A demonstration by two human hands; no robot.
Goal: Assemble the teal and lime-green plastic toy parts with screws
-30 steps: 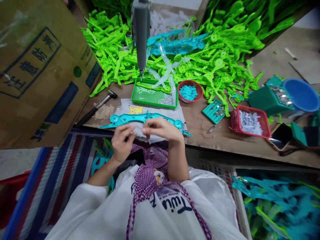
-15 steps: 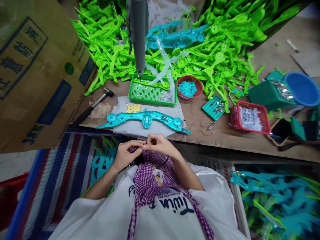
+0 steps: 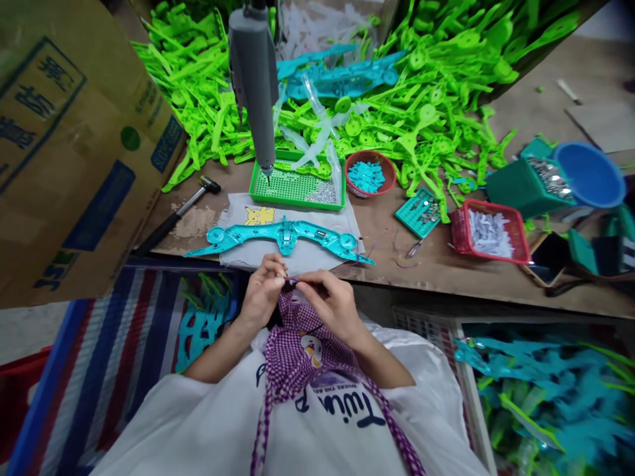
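My left hand (image 3: 262, 294) and my right hand (image 3: 331, 305) are both closed in a pinch, just short of the table's front edge. Between their fingertips runs a short stretch of thin purple wire (image 3: 292, 279); its ends are hidden by the fingers. Just beyond the hands, a long turquoise plastic part (image 3: 248, 233), shaped like a bow, lies across a pale cloth (image 3: 317, 261). Neither hand touches it. A small dark insert shows in its right half. More thin purple wire (image 3: 397, 248) lies loose on the table to the right.
A grey electric screwdriver (image 3: 253, 86) hangs over a green tray (image 3: 297, 201) of screws. Green plastic parts (image 3: 426, 119) heap up behind. Left are a hammer (image 3: 173, 218) and a large carton (image 3: 99, 132). Baskets (image 3: 461, 235) stand right; a crate of parts (image 3: 550, 396) sits below.
My hands have drawn slightly apart, and the purple wire between them now shows. The hanging screwdriver has swung to the left and tilted. The turquoise part stays on the cloth.
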